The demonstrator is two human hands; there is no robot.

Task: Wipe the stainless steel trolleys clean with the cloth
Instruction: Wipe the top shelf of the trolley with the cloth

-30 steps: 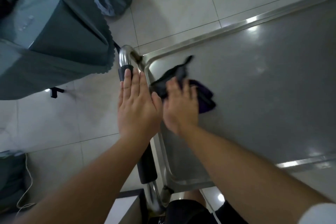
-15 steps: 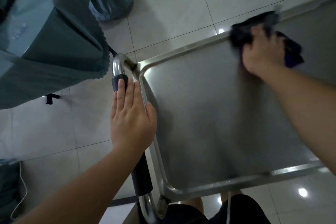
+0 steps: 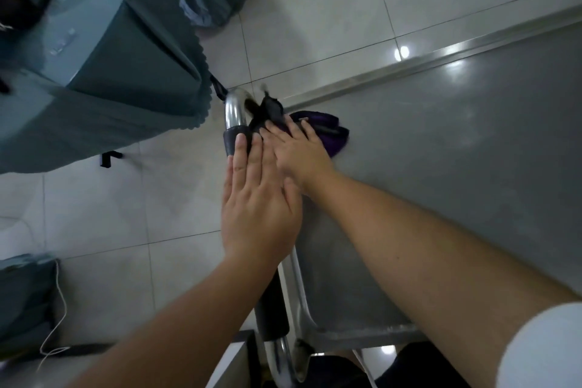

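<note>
- Right hand [image 3: 299, 151] flat, fingers spread, pressing the dark black-and-purple cloth [image 3: 318, 129] onto the grey stainless steel trolley top [image 3: 456, 167], right in the far-left corner by the raised rim.
- Left hand [image 3: 258, 208] lies open on the chrome push handle w/ black grip sleeve [image 3: 234, 123]; fingers straight, not wrapped, holding nothing.
- Step in hand, I'd say: wiping the corner.
- Next prob needs a sweep away along the rim, w/ the handle kept steady.
</note>
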